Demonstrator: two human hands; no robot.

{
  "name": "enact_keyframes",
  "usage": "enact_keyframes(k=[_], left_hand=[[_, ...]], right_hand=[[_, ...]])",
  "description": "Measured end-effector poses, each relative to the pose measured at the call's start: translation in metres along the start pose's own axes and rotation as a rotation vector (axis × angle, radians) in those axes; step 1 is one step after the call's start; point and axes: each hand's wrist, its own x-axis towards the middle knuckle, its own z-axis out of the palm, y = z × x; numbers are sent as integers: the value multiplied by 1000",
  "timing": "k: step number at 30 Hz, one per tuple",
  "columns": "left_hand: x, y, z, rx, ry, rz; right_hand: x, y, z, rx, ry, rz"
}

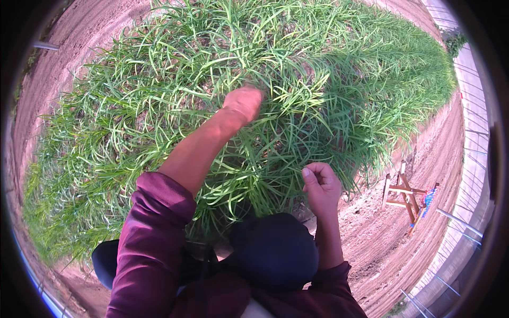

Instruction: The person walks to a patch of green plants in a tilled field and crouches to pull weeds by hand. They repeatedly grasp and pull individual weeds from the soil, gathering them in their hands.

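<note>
A dense bed of long-bladed, grass-like green plants [254, 159] fills the ground before me. My left hand [244, 102] reaches into the middle of the bed, back of the hand upward. Its fingers are hidden and slightly blurred among the leaves, so what they touch cannot be seen. Closer to my body, my right hand [324, 187] hovers at the near right edge of the plants. Its fingers are curled in, with the thumb drawn against them. Leaf tips pass close to that thumb, but nothing held shows in the hand.
My dark-clad knee [276, 252] rises at the bed's near edge. A small wooden folding stool [405, 196] with blue cord lies on the bare furrowed soil [370, 246] to the right. Beyond runs a pale paved strip [471, 107] with metal poles [459, 222]. More bare soil [65, 47] borders the far left.
</note>
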Motion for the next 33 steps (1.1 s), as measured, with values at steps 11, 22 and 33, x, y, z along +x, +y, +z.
enact_keyframes(k=[11,22,33], left_hand=[[11,9,15,46,-100,-109],[-43,34,-23,-768,267,-244],[-59,75,-53,-788,111,-50]], right_hand=[[-1,23,-16,-19,-6,-5],[103,-12,-52,24,191,-52],[172,79,-10,-396,87,-6]])
